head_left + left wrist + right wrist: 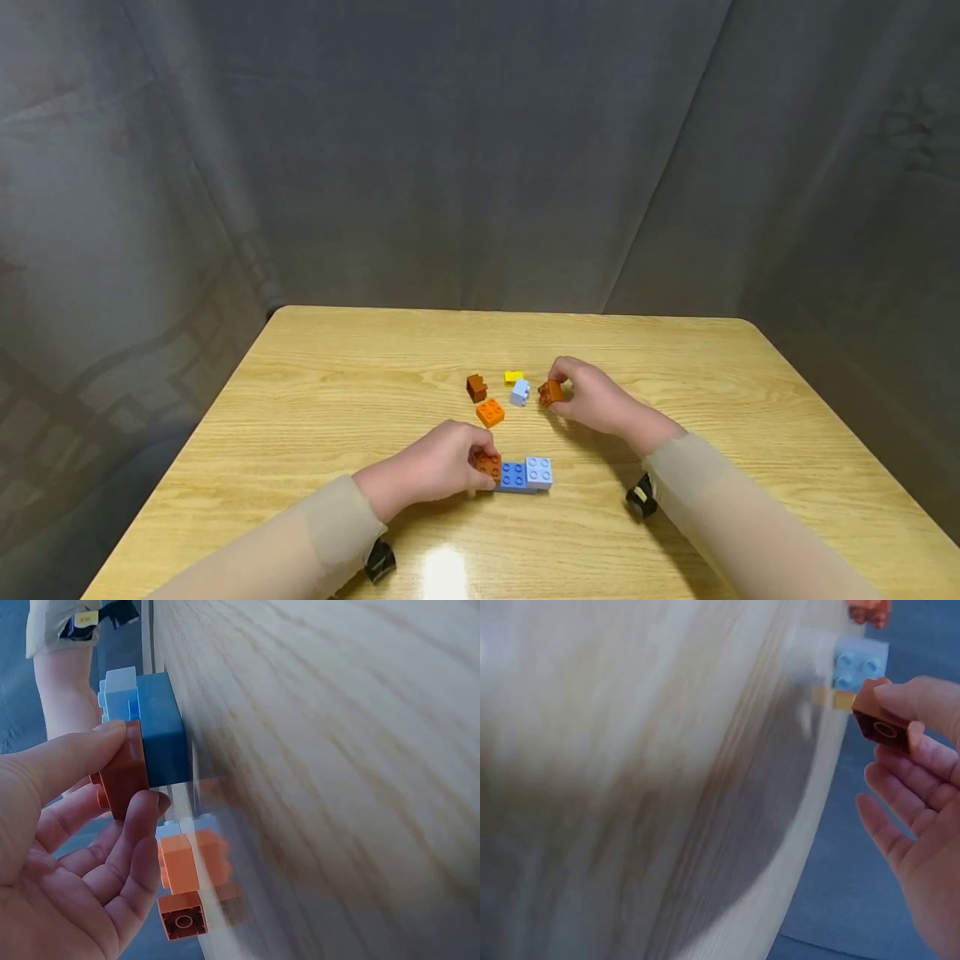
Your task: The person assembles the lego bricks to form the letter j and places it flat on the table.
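Observation:
My left hand (442, 462) pinches a brown brick (489, 467) at the left end of a blue brick (513, 475); a light blue brick (538, 472) sits on its right end. The left wrist view shows the thumb on one side of the brown brick (125, 776) and fingertips on the other, against the blue brick (161, 727). Farther back and to the right, my right hand (600, 402) holds another brown brick (551, 392) between thumb and fingers. In the right wrist view that brick's (881, 720) hollow underside shows.
Beyond the blue brick, loose on the wooden table (337, 358), lie an orange brick (490, 412), a brown brick (476, 387), a light blue brick (520, 392) and a yellow brick (513, 377). A grey curtain (450, 167) hangs behind the table.

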`<state>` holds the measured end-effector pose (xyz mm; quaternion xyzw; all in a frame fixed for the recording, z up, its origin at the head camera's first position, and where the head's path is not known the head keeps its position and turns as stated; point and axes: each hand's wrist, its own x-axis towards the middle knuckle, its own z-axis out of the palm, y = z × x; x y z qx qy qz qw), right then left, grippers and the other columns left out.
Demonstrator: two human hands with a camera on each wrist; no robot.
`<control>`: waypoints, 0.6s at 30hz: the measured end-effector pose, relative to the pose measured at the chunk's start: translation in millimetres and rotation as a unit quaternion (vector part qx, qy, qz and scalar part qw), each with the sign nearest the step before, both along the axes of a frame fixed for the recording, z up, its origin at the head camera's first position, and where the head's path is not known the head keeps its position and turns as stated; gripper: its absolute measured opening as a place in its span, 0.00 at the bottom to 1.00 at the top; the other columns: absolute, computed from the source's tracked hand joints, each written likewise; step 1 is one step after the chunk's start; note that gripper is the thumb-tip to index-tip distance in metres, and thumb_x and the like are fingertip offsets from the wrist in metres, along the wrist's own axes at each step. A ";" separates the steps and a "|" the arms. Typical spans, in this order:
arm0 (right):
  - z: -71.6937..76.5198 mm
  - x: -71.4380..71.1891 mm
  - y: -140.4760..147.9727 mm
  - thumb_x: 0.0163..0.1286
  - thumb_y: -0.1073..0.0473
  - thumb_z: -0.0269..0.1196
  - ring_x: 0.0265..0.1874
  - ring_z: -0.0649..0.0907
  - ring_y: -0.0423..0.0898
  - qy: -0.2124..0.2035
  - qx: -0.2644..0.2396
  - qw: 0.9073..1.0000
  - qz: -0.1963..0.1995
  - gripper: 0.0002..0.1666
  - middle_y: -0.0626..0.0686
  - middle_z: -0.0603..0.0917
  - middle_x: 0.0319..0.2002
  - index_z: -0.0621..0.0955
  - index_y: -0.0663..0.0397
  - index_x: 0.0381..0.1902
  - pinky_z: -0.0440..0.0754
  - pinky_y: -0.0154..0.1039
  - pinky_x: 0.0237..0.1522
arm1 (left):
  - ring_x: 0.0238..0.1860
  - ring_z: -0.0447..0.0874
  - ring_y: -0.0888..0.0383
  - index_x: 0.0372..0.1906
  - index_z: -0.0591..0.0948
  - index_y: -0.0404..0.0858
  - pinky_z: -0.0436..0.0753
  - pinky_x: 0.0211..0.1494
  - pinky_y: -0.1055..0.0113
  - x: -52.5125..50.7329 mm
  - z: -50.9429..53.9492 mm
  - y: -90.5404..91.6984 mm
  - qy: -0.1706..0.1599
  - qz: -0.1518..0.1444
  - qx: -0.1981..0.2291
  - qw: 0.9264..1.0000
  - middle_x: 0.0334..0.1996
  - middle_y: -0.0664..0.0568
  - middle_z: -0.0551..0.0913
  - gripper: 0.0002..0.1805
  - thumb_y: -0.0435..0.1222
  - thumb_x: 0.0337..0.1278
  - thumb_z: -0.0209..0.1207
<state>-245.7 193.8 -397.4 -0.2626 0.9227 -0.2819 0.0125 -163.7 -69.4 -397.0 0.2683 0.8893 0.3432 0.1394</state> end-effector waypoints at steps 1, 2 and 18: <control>0.7 2.8 -0.1 0.54 0.69 0.74 0.44 0.80 0.51 -0.001 -0.010 1.000 0.001 0.21 0.49 0.80 0.41 0.76 0.53 0.40 0.79 0.48 0.44 | 0.26 0.73 0.66 0.38 0.85 0.45 0.75 0.34 0.68 0.0 0.1 -0.2 0.000 0.000 0.001 1.000 0.32 0.64 0.80 0.12 0.36 0.48 0.75; 1.3 6.0 -0.2 0.55 0.69 0.74 0.43 0.80 0.50 -0.003 -0.018 1.000 0.003 0.21 0.49 0.79 0.40 0.75 0.53 0.41 0.79 0.48 0.43 | 0.26 0.73 0.65 0.38 0.85 0.45 0.75 0.34 0.68 -0.2 0.2 -0.5 0.000 0.000 0.001 1.000 0.32 0.64 0.80 0.11 0.36 0.48 0.75; 14.3 67.6 0.4 0.60 0.66 0.72 0.48 0.81 0.51 -0.081 -0.130 0.988 0.000 0.18 0.48 0.82 0.45 0.78 0.50 0.45 0.77 0.55 0.52 | 0.25 0.75 0.65 0.39 0.85 0.43 0.75 0.33 0.68 -3.4 -1.3 -1.2 -0.006 0.005 0.009 1.000 0.31 0.63 0.80 0.12 0.36 0.49 0.74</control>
